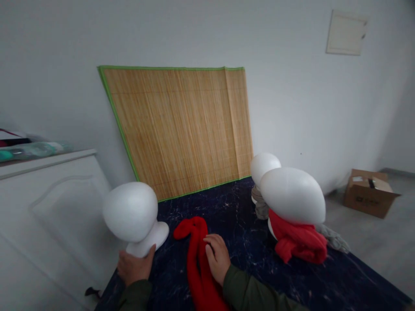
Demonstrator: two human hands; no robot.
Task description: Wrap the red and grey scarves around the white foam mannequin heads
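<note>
My left hand (134, 267) grips the flared base of a white foam mannequin head (130, 211), holding it tilted in the air above the mat's left edge. My right hand (218, 259) has its fingers closed on a long red knitted scarf (197, 259), which lies along the dark marbled mat (246, 242). To the right, a second foam head (292, 195) wears a red scarf (300, 239) bunched around its neck. Behind it stands a third foam head (265, 167), with a beige cloth (261, 205) wrapped at its neck.
A white cabinet (55, 224) stands at the left, with wrapped items on top. A bamboo mat (177, 129) with green edging leans against the wall. A grey cloth (333, 238) lies beside the mat, and an open cardboard box (369, 194) sits on the floor at right.
</note>
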